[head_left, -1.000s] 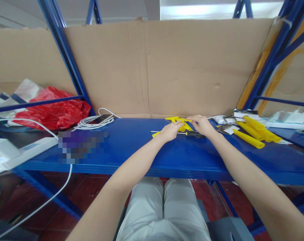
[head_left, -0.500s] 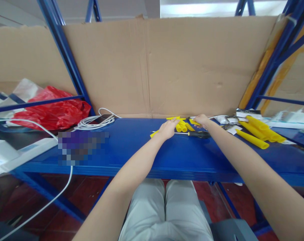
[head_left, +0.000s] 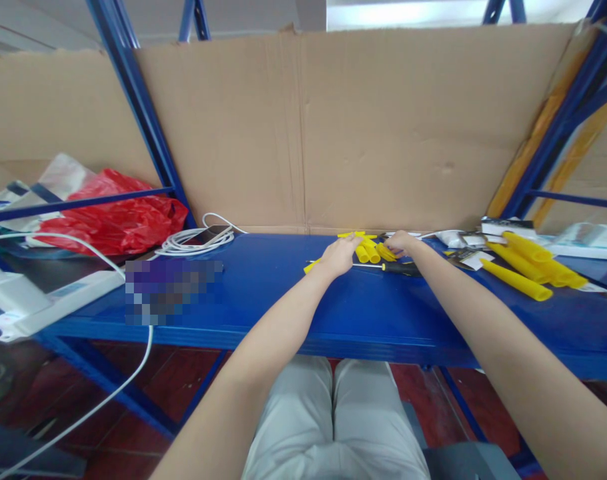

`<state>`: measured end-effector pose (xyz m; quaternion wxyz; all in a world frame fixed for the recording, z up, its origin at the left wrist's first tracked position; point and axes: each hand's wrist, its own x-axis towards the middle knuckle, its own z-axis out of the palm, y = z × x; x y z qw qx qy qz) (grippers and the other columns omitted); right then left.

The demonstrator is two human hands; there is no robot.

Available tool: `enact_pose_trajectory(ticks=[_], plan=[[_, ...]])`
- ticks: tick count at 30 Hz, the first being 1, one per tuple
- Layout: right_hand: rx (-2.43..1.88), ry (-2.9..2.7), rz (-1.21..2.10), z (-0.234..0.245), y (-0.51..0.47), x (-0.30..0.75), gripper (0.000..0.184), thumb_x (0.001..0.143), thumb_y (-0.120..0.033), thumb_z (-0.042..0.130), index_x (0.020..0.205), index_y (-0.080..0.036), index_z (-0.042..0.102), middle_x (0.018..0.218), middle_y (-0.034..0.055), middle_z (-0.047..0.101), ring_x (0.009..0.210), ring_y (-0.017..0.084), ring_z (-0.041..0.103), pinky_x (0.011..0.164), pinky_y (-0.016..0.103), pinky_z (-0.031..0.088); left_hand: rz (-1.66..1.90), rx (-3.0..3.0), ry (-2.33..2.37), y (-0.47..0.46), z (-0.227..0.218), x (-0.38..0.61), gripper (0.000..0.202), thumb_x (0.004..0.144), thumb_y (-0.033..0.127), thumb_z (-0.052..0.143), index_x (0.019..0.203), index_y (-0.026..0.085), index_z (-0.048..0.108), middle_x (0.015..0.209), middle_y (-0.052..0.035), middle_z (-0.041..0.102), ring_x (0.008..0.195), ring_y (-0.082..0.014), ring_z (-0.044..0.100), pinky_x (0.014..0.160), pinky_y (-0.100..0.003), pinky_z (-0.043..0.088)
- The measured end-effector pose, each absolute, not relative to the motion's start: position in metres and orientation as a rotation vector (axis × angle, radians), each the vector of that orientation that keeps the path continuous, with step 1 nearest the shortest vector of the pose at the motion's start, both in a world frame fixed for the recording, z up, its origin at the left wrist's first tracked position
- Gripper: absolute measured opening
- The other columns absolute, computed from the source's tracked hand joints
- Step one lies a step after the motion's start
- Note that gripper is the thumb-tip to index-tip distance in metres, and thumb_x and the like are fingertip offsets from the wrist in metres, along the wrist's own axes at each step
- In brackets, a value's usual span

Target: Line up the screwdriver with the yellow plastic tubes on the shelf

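Observation:
My left hand (head_left: 340,256) lies over the left side of a small pile of yellow plastic tubes (head_left: 368,253), its fingers curled against them and partly hidden. Another yellow piece (head_left: 311,267) pokes out at the left from beneath this hand. At the pile's right side, my right hand (head_left: 399,243) pinches a short yellow tube (head_left: 385,252); its fingertips are partly hidden. A screwdriver with a black handle (head_left: 401,269) lies just in front of the pile, its shaft pointing left toward my left wrist.
Longer yellow tapered tubes (head_left: 518,280) lie at the right beside small packets (head_left: 466,257). On the left are a coiled white cable (head_left: 198,241), a red plastic bag (head_left: 116,213) and a white power strip (head_left: 58,303). Cardboard (head_left: 383,133) stands behind the blue table (head_left: 263,300).
My right hand has brought the short yellow tube slightly closer to the pile. My left hand has stayed on the tubes. The whole view has shifted a little.

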<state>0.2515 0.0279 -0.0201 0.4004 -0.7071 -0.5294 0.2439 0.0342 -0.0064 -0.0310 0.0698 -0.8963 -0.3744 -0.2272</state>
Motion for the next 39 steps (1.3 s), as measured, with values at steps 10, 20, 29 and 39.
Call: enact_pose_trajectory(ticks=[10,20,29,39], plan=[[-1.875,-1.223,0.684,-0.012,0.015,0.232,0.022,0.063,-0.005,0.076,0.059,-0.018,0.059,0.055,0.0023,0.061,0.057,0.015,0.060,0.051,0.023,0.049,-0.684,-2.710,-1.109,-0.007,-0.031,0.034,0.058,0.087,-0.001,0.047,0.140,0.018,0.057,0.149,-0.0116,0.056,0.138,-0.0210,0.054,0.117,-0.039,0.041],[-1.532,-1.329,0.647,-0.001,-0.024,0.221,0.004,0.089,-0.018,0.063,0.089,-0.017,0.067,0.086,0.0056,0.073,0.077,0.012,0.067,0.062,0.019,0.048,-0.690,-2.743,-1.109,-0.009,-0.029,0.037,0.062,0.086,-0.006,0.044,0.146,0.010,0.049,0.152,-0.0164,0.051,0.140,-0.0200,0.051,0.116,-0.032,0.040],[-1.246,-1.453,1.130,-0.001,-0.042,0.218,0.024,0.082,-0.016,0.069,0.104,-0.018,0.060,0.059,-0.0025,0.062,0.046,0.008,0.051,0.046,0.018,0.040,-0.851,-2.765,-1.057,-0.007,-0.033,0.039,0.070,0.088,0.003,0.048,0.155,0.017,0.035,0.156,-0.0150,0.047,0.142,-0.0235,0.049,0.117,-0.042,0.042],[-0.985,-0.816,0.814,0.008,-0.030,0.261,0.012,0.084,-0.018,0.051,0.073,-0.021,0.053,0.041,-0.0106,0.023,0.037,0.007,0.022,0.037,0.017,0.022,-0.812,-2.937,-0.854,-0.019,-0.033,0.048,0.050,0.095,0.022,0.056,0.145,0.023,0.054,0.139,-0.0068,0.066,0.124,-0.0208,0.064,0.109,-0.037,0.049]])
